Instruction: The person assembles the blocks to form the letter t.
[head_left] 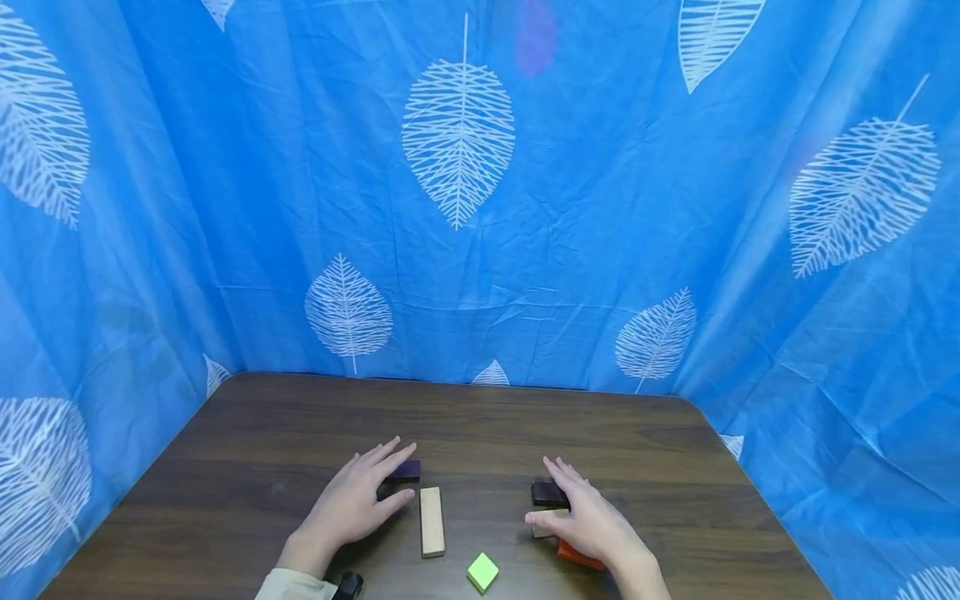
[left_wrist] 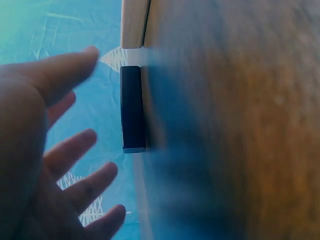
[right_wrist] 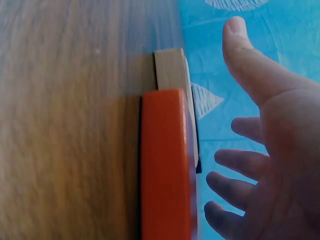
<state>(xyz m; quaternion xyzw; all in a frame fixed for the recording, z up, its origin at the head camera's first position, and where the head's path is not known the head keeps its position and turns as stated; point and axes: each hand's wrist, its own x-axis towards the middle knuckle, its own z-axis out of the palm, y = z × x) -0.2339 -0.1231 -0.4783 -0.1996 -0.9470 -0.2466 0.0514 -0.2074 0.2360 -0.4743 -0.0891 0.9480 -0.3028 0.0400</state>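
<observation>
My left hand (head_left: 351, 502) hovers with spread fingers near a dark purple block (head_left: 405, 472), which lies flat partly behind the fingers. A pale wooden block (head_left: 432, 522) lies lengthwise just right of that thumb. On the right, my other hand (head_left: 592, 518) is over a small group of blocks, its fingers loosely extended and nothing gripped. Under and beside it are a black block (head_left: 548, 493), a second pale wooden block (head_left: 546, 530) and an orange-red block (right_wrist: 165, 165). The right wrist view has the orange-red block nearest, the pale one behind it.
Between the hands, near the front, a small lime-green block (head_left: 482, 572) sits on the brown wooden table (head_left: 480, 425). A blue curtain (head_left: 555, 250) with white leaf prints hangs behind the table and along both sides. A dark band (head_left: 348, 585) circles my left wrist.
</observation>
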